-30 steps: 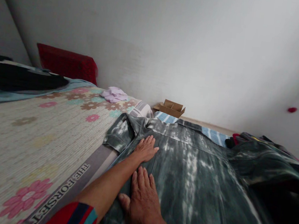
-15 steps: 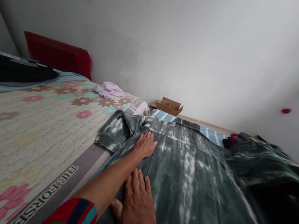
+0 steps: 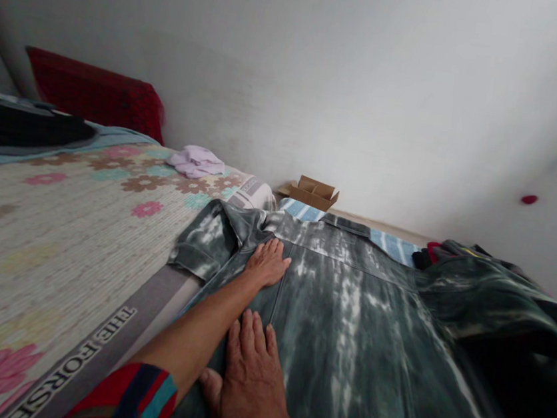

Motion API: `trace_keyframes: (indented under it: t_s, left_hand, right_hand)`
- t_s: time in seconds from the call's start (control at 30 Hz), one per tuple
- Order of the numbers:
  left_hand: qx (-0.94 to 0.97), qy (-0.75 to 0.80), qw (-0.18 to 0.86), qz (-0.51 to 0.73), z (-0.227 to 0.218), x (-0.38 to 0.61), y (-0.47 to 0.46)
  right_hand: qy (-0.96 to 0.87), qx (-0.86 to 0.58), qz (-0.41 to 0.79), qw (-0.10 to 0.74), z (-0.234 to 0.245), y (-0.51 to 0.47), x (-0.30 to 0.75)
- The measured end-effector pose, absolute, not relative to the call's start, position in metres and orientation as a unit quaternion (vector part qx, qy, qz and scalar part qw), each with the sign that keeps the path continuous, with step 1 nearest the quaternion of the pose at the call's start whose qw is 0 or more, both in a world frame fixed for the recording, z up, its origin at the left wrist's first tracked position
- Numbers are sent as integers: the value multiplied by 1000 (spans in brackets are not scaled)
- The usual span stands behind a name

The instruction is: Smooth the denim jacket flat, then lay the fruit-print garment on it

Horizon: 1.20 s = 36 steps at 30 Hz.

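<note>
A dark green and white tie-dyed jacket [image 3: 347, 311] lies spread out, its collar [image 3: 347, 225] at the far end. My left hand [image 3: 268, 261] rests flat on it near the left shoulder seam, fingers extended. Closer to me, my right hand [image 3: 254, 374] is pressed palm down on the same cloth, thumb out to the left. Neither hand grips anything. The jacket's left-side sleeve [image 3: 207, 241] lies out over the bed edge, and the other sleeve [image 3: 490, 297] stretches to the right.
To the left is a bed with a flowered quilt [image 3: 87, 248], bearing a lilac cloth [image 3: 196, 161] and dark clothing [image 3: 26, 126]. An open cardboard box [image 3: 313, 194] stands by the wall. Folded dark clothes [image 3: 474, 253] are piled at right. A red padded panel [image 3: 95, 94] leans at the back left.
The view has shifted slightly, so everything sits a little further left and higher. Both hands stay flat on the jacket in nearly the same places.
</note>
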<state>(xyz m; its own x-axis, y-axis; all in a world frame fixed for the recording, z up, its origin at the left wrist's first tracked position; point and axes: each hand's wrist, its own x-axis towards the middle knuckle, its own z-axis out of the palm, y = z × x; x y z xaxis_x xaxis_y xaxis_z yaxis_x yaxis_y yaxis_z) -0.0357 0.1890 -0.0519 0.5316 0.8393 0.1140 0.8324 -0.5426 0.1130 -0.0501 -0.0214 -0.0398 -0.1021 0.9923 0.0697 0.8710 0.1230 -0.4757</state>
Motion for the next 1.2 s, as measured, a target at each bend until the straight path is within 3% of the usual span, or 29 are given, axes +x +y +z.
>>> trace_keyframes:
  t_s: [0.47,0.73,0.97,1.2]
  left_hand:
    - [849,517,-2,107,-48,-25,188]
    - [860,506,37,63,-49,-25,198]
    - [873,468,-22,136,-49,-31,193]
    - [864,501,33,33,-46,-24,200]
  right_hand:
    - [-723,-643,176,182,-37,-23,-51]
    - [-721,-645,179,179,-32,-23,-49]
    - [-716,-642,196,193,-26,-25,-49]
    - [-722,-636,199,186,-21,-25,-47]
